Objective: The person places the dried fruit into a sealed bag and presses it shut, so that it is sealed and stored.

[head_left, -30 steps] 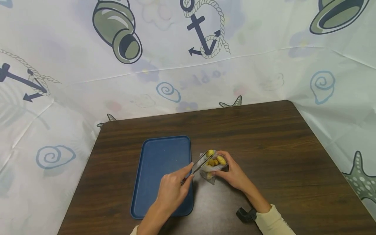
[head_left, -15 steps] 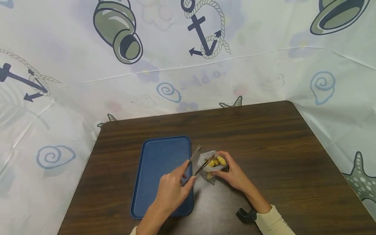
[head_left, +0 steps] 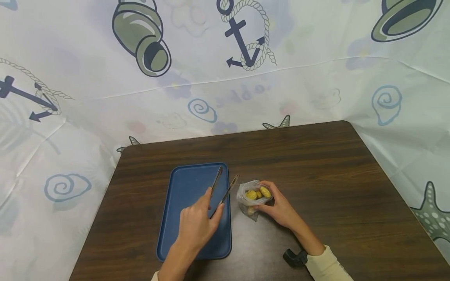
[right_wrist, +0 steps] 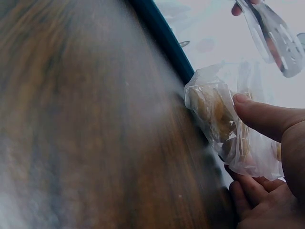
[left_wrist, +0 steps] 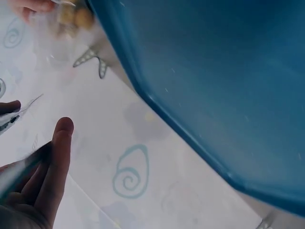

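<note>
My left hand [head_left: 197, 222] holds metal tongs [head_left: 229, 189] above the right part of the blue tray [head_left: 190, 183]. The tongs' arms are spread, with nothing between their tips. In the left wrist view, the fingers [left_wrist: 58, 157] lie along one arm of the tongs. To the right of the tray, my right hand [head_left: 281, 208] grips the rim of a clear plastic bag [head_left: 241, 195], thumb on the near side. Several small yellow, speckled oval pieces [head_left: 265, 192] show in the bag's mouth. The right wrist view shows the bag [right_wrist: 209, 78] close to the tray's edge.
A dark wooden table [head_left: 309, 164] bears the tray and the bag. Behind it hangs a white printed cloth [head_left: 316, 78]. A black band [head_left: 294, 257] sits at the right wrist, beside a cream sleeve [head_left: 327, 265].
The tongs held one yellow piece over the bag; their arms spread and the piece dropped back among the others. My left hand then moved left over the tray. The right hand stayed put.
</note>
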Demonstrator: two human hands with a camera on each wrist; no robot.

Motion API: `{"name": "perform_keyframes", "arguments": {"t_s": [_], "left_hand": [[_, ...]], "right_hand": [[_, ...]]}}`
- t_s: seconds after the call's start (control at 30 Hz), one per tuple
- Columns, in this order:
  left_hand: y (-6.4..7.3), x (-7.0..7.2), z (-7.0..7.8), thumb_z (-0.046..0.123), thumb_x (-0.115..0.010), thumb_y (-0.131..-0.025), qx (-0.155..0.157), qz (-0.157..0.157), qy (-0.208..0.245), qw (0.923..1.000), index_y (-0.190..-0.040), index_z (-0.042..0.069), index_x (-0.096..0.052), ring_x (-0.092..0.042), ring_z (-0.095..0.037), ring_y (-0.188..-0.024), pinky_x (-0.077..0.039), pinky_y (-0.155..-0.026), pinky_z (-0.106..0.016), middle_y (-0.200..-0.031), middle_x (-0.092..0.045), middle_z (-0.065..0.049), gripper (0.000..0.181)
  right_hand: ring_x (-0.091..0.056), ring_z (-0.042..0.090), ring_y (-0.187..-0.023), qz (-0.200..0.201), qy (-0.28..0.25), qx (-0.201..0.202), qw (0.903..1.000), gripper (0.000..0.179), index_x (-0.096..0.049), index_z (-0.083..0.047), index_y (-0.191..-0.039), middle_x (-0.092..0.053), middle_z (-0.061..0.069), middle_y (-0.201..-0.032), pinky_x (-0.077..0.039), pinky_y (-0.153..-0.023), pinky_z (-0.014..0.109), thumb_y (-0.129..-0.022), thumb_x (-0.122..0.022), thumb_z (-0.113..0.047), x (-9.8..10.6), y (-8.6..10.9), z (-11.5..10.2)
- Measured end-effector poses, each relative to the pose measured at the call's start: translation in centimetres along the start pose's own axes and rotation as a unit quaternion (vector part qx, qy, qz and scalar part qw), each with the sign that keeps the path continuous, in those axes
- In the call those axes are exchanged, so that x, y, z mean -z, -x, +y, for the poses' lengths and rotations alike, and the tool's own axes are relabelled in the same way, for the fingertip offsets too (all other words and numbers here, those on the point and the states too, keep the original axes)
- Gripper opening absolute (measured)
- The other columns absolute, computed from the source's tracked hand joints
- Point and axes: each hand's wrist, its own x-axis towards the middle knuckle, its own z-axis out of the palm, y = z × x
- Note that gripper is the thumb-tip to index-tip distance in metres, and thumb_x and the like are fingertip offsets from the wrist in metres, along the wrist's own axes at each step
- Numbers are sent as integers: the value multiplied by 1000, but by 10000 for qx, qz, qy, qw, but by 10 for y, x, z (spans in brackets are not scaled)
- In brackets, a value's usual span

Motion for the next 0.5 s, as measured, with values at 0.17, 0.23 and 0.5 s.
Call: {"name": "perform_keyframes", "arguments": {"t_s": [0.17,0.23,0.5], "left_hand": [[0,1,-9,26,-86,-83,-89,94,-246,9996,-122,-9,-68,-70,-19,-53,-50,-41,-31,-80,-77,-14,56],[-1,3,-13,25,-86,-83,-48,71,-306,9995,-122,-10,-68,-68,-19,-51,-49,-41,-31,-79,-76,-14,56],[-1,10,-26,27,-85,-84,297,-89,-564,9979,-122,-11,-69,-64,-18,-47,-46,-39,-30,-78,-76,-18,56]], "right_hand": [[-44,38,-144,-26,-44,146,9999,75,-43,-22,-148,-47,14,-155,-31,-116,68,-86,-86,-28,-1,-1,4],[-45,38,-143,-33,-86,243,9997,74,-43,-21,-148,-48,15,-154,-32,-115,67,-86,-85,-26,-1,-1,5],[-44,38,-144,-42,-177,149,9997,77,-42,-23,-148,-47,14,-155,-31,-116,67,-85,-86,-26,-1,-1,3]]}}
